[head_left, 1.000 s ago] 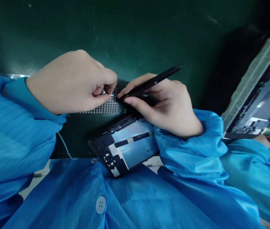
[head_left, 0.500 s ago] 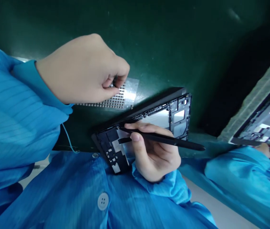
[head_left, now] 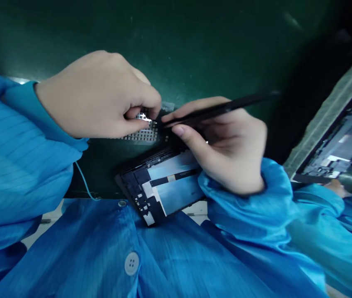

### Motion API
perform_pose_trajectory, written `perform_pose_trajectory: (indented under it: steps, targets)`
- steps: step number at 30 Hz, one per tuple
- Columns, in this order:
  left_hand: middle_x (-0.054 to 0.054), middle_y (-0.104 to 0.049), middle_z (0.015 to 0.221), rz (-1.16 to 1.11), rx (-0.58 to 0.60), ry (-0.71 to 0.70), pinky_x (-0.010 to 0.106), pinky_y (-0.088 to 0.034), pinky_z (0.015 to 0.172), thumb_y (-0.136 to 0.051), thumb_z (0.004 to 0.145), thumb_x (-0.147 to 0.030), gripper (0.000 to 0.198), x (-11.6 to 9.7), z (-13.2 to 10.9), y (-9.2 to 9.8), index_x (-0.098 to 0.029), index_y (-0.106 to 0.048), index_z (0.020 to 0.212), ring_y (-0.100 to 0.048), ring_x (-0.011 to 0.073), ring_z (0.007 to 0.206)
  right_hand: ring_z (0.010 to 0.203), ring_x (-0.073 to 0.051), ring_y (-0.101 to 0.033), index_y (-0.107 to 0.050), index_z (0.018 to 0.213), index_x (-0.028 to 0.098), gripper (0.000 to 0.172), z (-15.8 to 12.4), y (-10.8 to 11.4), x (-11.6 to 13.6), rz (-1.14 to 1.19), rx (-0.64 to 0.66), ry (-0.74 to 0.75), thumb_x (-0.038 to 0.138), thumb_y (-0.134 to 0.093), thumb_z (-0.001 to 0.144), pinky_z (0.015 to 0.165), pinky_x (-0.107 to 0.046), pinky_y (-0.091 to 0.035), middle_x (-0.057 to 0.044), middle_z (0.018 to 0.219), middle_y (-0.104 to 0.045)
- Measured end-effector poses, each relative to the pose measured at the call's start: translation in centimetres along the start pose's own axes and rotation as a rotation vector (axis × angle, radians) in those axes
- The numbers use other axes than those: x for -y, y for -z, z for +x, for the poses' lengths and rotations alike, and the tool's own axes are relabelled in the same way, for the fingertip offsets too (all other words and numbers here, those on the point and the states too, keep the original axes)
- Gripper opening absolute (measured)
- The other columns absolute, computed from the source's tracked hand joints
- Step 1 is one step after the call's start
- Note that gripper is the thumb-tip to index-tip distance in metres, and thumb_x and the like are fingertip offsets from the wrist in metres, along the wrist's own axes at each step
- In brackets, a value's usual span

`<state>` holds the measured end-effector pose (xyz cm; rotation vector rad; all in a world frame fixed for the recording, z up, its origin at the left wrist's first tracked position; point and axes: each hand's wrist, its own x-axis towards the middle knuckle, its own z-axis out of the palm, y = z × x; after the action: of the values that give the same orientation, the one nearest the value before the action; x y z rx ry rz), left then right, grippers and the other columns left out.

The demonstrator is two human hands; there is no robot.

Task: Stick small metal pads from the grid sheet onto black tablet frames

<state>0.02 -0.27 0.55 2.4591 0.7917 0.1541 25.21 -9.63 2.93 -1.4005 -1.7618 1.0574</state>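
Tweezers in right hand

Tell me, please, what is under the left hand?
Partly under the left hand is a sheet of small grey squares; some rows show beyond the hand. Whatever lies directly beneath is covered.

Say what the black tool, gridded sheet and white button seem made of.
The black tool looks like smooth plastic or coated metal; blur leaves it open. The gridded sheet seems backed by glossy plastic film: its bare end shines. The white button is probably plastic: smooth, pale, four-holed.
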Motion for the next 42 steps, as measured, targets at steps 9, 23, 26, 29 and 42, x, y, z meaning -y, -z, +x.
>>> perform_pose_trajectory:
  steps: [9,23,26,29,42]
  targets:
    - [0.003,-0.066,0.082,-0.005,0.041,0.075,0.052,-0.059,0.108,-0.018,0.105,-0.065,0.075,-0.5,0.2,0.3,-0.026,-0.082,0.098,-0.075,0.0270,0.098,0.110,-0.026,-0.088,-0.080,0.118,0.029,0.016,0.9,-0.3,-1.7,0.026,0.053,0.031,0.038,-0.084,0.105,0.101,-0.044,-0.076,-0.002,0.115,-0.090]
    - [0.004,-0.066,0.089,0.003,0.079,0.140,0.056,-0.056,0.111,-0.010,0.104,-0.071,0.088,-0.8,0.3,0.4,-0.022,-0.083,0.106,-0.077,0.0305,0.109,0.100,-0.019,-0.087,-0.080,0.123,0.022,0.024,-7.3,-5.1,0.1,0.235,-0.474,0.038,0.010,-0.078,0.103,0.094,-0.034,-0.074,-0.004,0.107,-0.088]
    - [0.004,-0.066,0.092,-0.015,0.089,0.142,0.058,-0.052,0.116,-0.012,0.104,-0.076,0.089,-0.7,0.3,0.4,-0.022,-0.082,0.105,-0.076,0.0322,0.115,0.103,-0.020,-0.087,-0.080,0.124,0.021,0.026,-7.5,-5.8,-0.4,0.220,-0.445,0.091,0.007,-0.076,0.102,0.093,-0.037,-0.075,-0.005,0.109,-0.088]
    - [0.004,-0.068,0.092,-0.003,0.081,0.140,0.056,-0.055,0.114,-0.013,0.103,-0.076,0.088,-0.7,0.3,0.5,-0.022,-0.083,0.104,-0.076,0.0310,0.113,0.102,-0.022,-0.087,-0.078,0.123,0.024,0.026,-7.3,-5.8,-0.3,0.188,-0.425,0.071,0.007,-0.074,0.103,0.090,-0.040,-0.076,-0.005,0.108,-0.088]
    - [0.003,-0.067,0.086,0.022,0.046,0.100,0.053,-0.059,0.106,-0.012,0.104,-0.074,0.087,-0.6,0.2,0.4,-0.025,-0.083,0.100,-0.076,0.0267,0.102,0.105,-0.024,-0.088,-0.082,0.115,0.029,0.012,-0.6,0.3,-0.1,-0.115,0.024,0.090,0.025,-0.084,0.103,0.098,-0.042,-0.075,-0.002,0.116,-0.090]
